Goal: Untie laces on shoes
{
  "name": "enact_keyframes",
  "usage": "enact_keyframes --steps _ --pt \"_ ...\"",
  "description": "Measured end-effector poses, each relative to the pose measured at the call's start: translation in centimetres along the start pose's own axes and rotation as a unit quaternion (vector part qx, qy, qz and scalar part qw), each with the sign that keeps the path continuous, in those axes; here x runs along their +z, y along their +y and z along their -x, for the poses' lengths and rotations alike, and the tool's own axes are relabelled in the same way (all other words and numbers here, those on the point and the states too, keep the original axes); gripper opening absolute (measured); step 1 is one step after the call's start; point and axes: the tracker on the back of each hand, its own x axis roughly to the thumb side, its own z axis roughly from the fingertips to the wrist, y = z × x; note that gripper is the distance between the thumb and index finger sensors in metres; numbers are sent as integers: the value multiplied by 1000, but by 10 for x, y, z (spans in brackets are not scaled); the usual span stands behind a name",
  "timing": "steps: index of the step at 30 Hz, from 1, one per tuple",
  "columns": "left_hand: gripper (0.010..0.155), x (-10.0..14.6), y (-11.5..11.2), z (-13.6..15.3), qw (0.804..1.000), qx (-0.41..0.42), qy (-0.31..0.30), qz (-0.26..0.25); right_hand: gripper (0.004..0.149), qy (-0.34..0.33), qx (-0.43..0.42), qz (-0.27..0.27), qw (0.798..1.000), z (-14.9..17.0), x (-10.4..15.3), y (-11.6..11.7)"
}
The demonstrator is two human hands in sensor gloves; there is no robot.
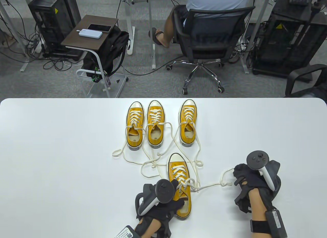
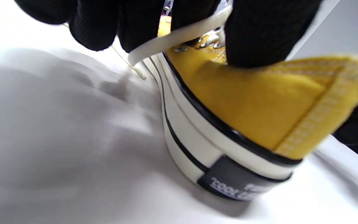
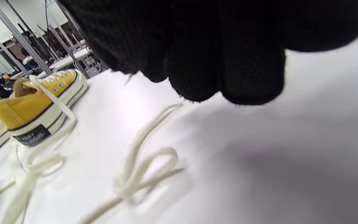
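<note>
Beyond the near shoe [image 1: 180, 187] in the left grip [image 1: 163, 204], three shoes' [image 1: 153, 124] loose laces [image 1: 153, 161] sprawl; right grip [image 1: 245, 181] pinches its lace.

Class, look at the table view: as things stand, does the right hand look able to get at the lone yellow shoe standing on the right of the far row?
Probably yes. The right hand sits on that side, and only bare table and a few loose laces lie between it and the far-right shoe. It grips a lace end now, though.

The black heel patch [image 2: 235, 182] of the nearest yellow shoe [image 2: 259, 105] carries white lettering, blurred and upside down, not legible. A similar patch [image 3: 32, 136] on another shoe [image 3: 36, 99], at nine o'clock in the right wrist view, is equally unreadable. Yellow warning triangles [image 1: 56, 10] mark the computer towers [image 1: 55, 20] at eleven and one o'clock.
</note>
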Motion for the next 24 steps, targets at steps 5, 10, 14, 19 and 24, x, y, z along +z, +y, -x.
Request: enact_keyframes --steps 5,10,14,19,24 --pt "71 -1 3 5 999 30 -11 -14 45 -127 -33 -113 985 -46 28 14" --pt "60 -3 6 16 995 89 -11 -48 50 -216 88 -228 945 -101 65 65" --pt "45 -1 10 19 991 78 7 -109 49 -204 186 -200 940 -113 72 103" --pt "38 -3 14 23 991 90 8 -104 42 -213 180 -196 940 -114 74 105" --pt "40 4 42 44 979 147 40 -134 41 -208 171 -209 940 -113 73 106"
